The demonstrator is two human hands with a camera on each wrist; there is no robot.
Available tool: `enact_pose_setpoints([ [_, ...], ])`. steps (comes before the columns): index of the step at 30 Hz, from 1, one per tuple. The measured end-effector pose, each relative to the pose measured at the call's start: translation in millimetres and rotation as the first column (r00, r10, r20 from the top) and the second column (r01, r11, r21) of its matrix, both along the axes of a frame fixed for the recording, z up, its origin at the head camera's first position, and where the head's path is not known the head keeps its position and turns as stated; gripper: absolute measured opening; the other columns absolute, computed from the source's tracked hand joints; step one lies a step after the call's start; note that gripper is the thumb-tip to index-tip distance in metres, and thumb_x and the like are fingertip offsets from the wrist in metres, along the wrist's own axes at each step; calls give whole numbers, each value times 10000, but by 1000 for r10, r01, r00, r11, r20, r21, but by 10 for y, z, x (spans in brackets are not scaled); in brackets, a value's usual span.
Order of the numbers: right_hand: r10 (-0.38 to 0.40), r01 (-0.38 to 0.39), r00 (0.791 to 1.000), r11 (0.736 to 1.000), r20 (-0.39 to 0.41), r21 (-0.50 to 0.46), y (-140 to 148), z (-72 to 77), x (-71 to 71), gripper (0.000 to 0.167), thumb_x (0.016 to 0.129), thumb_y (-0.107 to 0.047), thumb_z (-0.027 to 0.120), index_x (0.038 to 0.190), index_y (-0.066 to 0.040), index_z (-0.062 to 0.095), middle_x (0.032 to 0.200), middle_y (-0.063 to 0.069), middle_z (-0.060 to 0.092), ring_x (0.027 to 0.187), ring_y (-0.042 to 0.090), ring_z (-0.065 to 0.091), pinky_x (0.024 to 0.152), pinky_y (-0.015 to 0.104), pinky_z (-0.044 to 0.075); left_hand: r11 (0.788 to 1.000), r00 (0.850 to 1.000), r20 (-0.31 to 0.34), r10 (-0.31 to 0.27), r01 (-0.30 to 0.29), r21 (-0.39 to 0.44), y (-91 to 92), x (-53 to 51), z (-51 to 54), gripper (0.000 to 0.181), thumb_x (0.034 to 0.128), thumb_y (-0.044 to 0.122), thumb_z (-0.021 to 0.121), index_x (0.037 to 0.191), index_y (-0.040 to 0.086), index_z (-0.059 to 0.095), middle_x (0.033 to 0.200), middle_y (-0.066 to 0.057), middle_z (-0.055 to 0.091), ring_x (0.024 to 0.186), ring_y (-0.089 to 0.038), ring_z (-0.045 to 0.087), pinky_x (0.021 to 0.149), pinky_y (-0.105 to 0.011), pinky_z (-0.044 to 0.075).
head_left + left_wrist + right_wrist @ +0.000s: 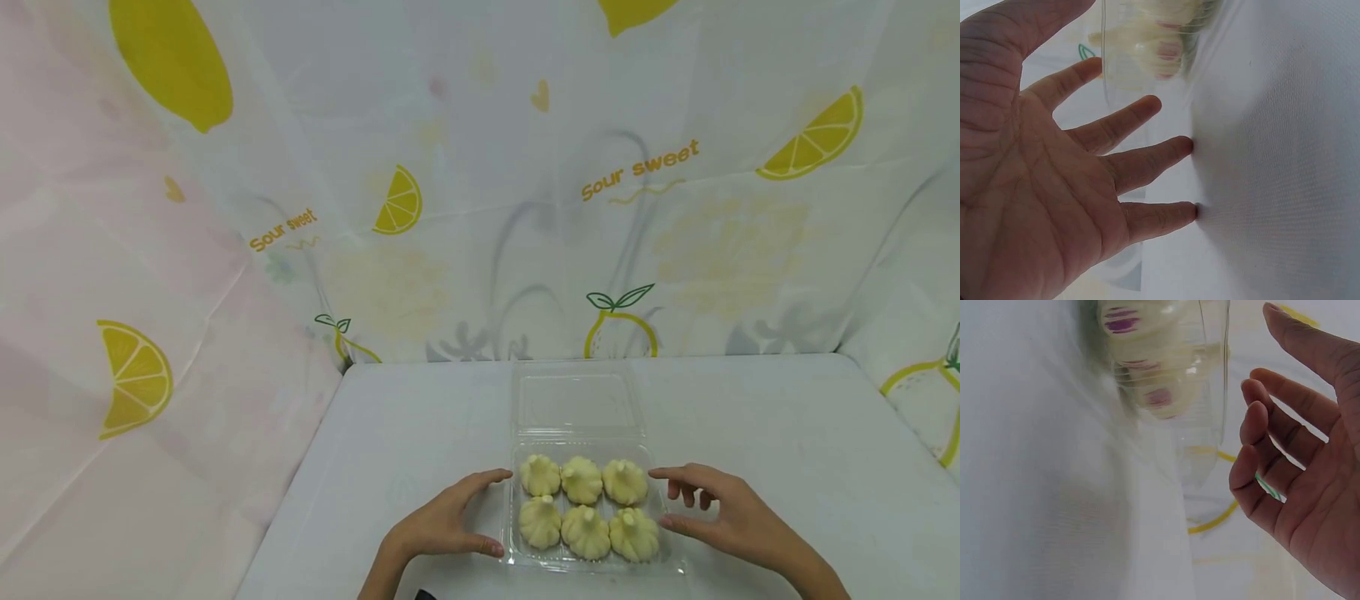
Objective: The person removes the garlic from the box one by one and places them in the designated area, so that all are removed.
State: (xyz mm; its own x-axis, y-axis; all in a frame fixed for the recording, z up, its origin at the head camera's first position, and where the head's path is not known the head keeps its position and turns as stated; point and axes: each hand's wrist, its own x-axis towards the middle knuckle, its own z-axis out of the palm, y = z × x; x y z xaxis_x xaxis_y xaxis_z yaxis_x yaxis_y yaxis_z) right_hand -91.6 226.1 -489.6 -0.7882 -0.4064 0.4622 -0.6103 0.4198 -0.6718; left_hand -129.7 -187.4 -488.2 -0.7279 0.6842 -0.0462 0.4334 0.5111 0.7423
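A clear plastic clamshell box (pixel 512 508) lies on the white table, its lid (pixel 576 402) folded back flat on the far side. Inside stand pale garlic bulbs (pixel 581 480) in two rows of three, stems up. My left hand (pixel 442 521) is at the box's left side, fingers spread, the thumb and index tips close to its wall. In the left wrist view the lower fingertips (pixel 1185 145) meet the tabletop. To the right of the box is my right hand (pixel 723 512), its fingers loosely bent; the right wrist view shows a gap between them and the wall (pixel 1225 375).
The white tabletop (pixel 420 425) extends on both sides of the box. Behind it and at the sides hang pale cloths (pixel 465 275) printed with lemons and lettering. A small dark object (pixel 425 594) shows at the bottom edge, too cut off to identify.
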Motion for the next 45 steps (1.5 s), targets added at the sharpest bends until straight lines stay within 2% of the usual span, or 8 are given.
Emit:
enact_pose_setpoints([
  [6,42,-43,998,999,-43,-23,-93,17,-13,440,786,-108,835,1196,-133,677,874,-84,603,722,43,503,580,190,421,1000,999,33,13,-12,-10,-1,-11,21,901,763,426,847,1504,207,384,1506,56,398,1377,-202,385,1094,-428,349],
  [14,75,-77,995,996,-67,-40,-177,-20,-15,420,787,-88,829,1179,-131,684,878,-131,592,723,6,483,562,188,414,1000,999,40,8,-8,-10,-2,-24,18,895,769,437,839,1505,219,380,1508,67,396,1368,-202,397,1091,-438,352],
  [25,81,-82,992,997,-93,-12,-262,-8,12,378,792,-139,834,1142,-179,695,877,-151,589,694,42,502,583,173,430,1000,999,52,4,-4,-7,11,-29,53,889,770,436,838,1502,212,385,1514,63,392,1357,-210,412,1087,-461,352],
  [34,66,-63,992,998,-107,25,-292,-24,37,335,789,-191,842,1090,-242,705,884,-181,574,716,21,503,594,160,425,1000,999,53,1,0,-15,16,-38,44,889,765,434,843,1499,231,384,1499,85,405,1350,-191,420,1083,-467,356],
  [45,91,-90,992,996,-91,10,-325,-31,39,269,808,-146,821,1024,-256,705,909,-145,631,709,41,535,575,150,426,999,996,86,27,-24,-36,18,-17,49,896,758,442,846,1501,278,374,1497,88,405,1354,-215,417,1073,-503,358],
])
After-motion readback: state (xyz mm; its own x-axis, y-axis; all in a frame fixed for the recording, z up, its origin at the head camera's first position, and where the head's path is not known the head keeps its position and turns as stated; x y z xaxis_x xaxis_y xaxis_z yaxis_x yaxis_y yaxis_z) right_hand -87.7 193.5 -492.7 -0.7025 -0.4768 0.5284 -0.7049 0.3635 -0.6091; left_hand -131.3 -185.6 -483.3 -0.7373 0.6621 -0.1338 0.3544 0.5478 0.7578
